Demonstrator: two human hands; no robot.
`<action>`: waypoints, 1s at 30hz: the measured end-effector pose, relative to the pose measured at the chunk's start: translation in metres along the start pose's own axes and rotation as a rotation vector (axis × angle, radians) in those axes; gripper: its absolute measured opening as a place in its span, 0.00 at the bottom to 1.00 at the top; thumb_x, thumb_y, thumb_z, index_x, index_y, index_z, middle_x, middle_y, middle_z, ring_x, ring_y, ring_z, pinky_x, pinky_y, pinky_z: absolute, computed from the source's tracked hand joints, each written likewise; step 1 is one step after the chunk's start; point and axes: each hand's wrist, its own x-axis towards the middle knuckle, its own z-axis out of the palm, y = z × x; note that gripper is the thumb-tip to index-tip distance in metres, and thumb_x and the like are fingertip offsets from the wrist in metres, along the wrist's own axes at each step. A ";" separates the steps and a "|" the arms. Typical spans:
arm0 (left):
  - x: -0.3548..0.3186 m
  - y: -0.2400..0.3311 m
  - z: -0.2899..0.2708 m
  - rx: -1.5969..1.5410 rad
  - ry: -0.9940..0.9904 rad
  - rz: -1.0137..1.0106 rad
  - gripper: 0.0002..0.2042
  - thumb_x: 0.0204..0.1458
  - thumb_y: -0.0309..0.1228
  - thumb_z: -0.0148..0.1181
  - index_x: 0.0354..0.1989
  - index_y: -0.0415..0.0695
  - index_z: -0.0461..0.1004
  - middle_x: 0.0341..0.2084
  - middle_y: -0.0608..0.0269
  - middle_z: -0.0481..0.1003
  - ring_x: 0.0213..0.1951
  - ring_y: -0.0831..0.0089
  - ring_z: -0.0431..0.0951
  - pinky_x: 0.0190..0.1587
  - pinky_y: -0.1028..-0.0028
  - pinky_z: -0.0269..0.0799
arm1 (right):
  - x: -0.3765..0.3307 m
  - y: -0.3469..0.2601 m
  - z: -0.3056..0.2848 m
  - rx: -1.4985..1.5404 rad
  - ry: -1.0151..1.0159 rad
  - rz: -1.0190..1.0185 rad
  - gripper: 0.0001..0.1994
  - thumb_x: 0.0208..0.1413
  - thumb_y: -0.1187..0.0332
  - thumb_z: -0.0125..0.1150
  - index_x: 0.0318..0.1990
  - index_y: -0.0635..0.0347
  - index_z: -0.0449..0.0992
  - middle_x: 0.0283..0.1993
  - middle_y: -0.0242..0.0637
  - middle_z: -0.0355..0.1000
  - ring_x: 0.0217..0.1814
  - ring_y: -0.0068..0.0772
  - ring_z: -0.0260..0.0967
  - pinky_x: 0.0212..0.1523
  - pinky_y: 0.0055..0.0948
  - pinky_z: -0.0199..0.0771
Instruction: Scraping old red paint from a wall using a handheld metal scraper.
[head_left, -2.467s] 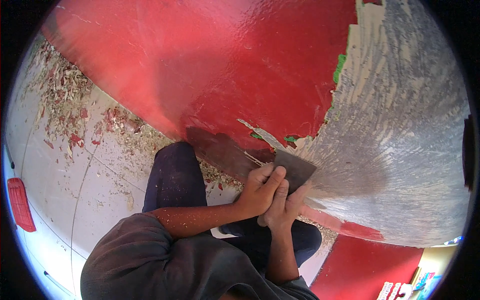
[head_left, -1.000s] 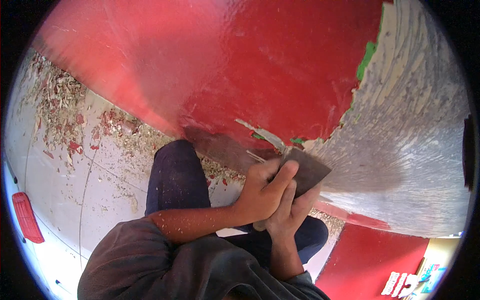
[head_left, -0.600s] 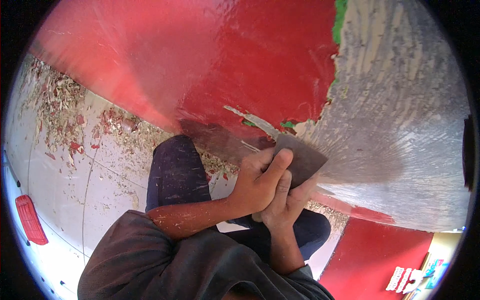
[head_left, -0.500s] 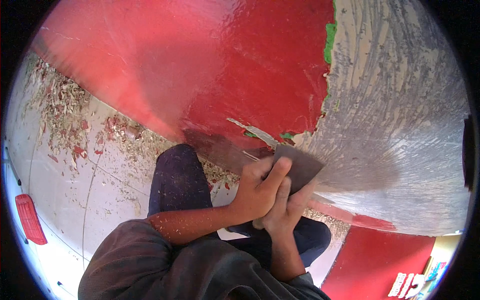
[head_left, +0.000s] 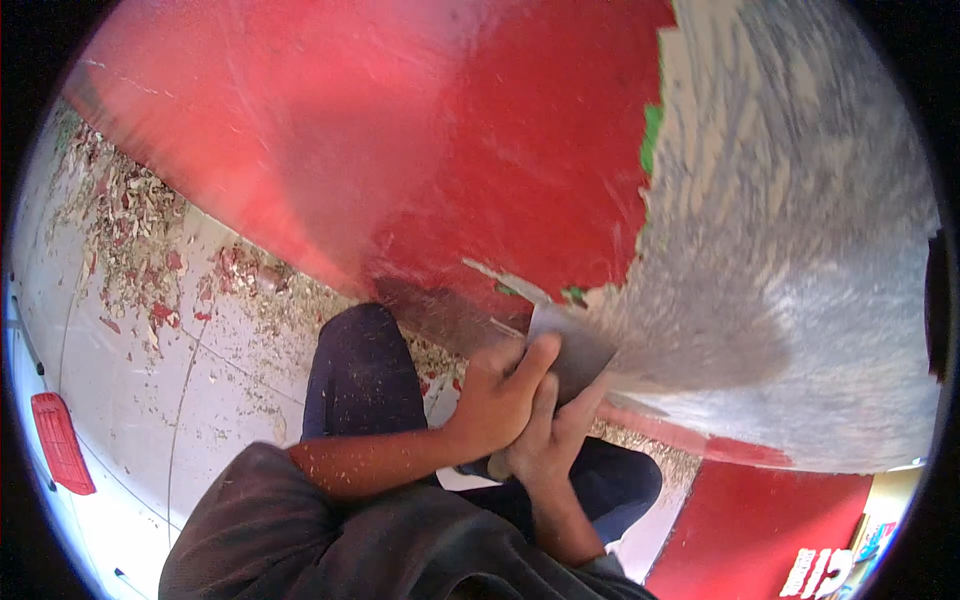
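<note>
1. Basically gripping metal scraper [head_left: 572, 350] w/ left hand [head_left: 497, 402] and right hand [head_left: 548, 440] stacked, both closed tight, prob for extra push.
2. Pressing blade at red paint [head_left: 420, 170] edge, beside bare grey surface [head_left: 800, 250].
3. Kneeling close; paint flakes [head_left: 130, 230] littering floor [head_left: 140, 400].

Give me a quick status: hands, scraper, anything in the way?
Left hand and right hand both clamped on scraper. Blade pressed to red paint edge, bare surface beside. Nothing blocking; paint flakes on floor.

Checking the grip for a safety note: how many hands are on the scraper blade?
2. The left hand wraps over the scraper blade from the left; the right hand presses beneath it, both overlapping.
</note>
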 end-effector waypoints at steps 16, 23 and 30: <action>0.009 0.010 0.016 -0.115 -0.136 -0.018 0.18 0.59 0.37 0.48 0.23 0.36 0.69 0.15 0.65 0.67 0.23 0.82 0.63 0.26 0.77 0.62 | 0.015 -0.014 -0.022 -0.032 -0.020 0.011 0.22 0.62 0.65 0.43 0.57 0.69 0.50 0.50 0.41 0.60 0.51 0.30 0.60 0.51 0.28 0.60; 0.006 0.006 0.022 -0.189 -0.096 -0.027 0.17 0.58 0.38 0.49 0.23 0.36 0.70 0.15 0.66 0.68 0.21 0.82 0.63 0.23 0.76 0.60 | 0.009 -0.014 -0.025 0.013 -0.014 0.037 0.23 0.61 0.67 0.43 0.60 0.69 0.47 0.51 0.44 0.60 0.51 0.31 0.60 0.52 0.30 0.60; 0.006 0.017 0.022 -0.176 -0.089 -0.058 0.18 0.58 0.37 0.50 0.19 0.38 0.66 0.13 0.69 0.64 0.20 0.84 0.60 0.21 0.77 0.56 | 0.008 -0.013 -0.021 0.045 0.016 0.046 0.23 0.61 0.67 0.44 0.59 0.70 0.49 0.52 0.43 0.60 0.52 0.31 0.59 0.53 0.29 0.59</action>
